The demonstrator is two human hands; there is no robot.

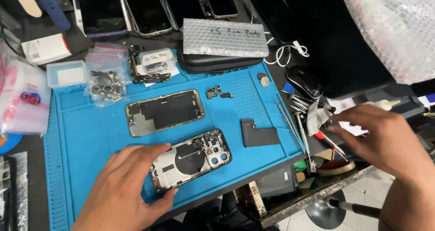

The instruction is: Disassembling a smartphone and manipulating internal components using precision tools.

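The left hand (122, 190) lies flat, fingers spread, gripping nothing, touching the opened phone shell (192, 158) on the ribbed blue rubber mat (90, 136). The right hand (385, 140), fingers loosely apart and empty, hovers over a tool clutter (312, 117) hard to make out.

Cramped repair bench, dark top, stuff piled to every edge

The dark workbench (27, 176) has a blue work mat (90, 136) covering most of the near middle. The bench's near right edge (312, 197) looks worn and chipped, and past it you can see pale floor tiles (362, 190) plus a round black stool base (324, 215). Bubble wrap (394, 27) hangs over a big dark block far right. Lighting is bright and even, with no hard shadows.
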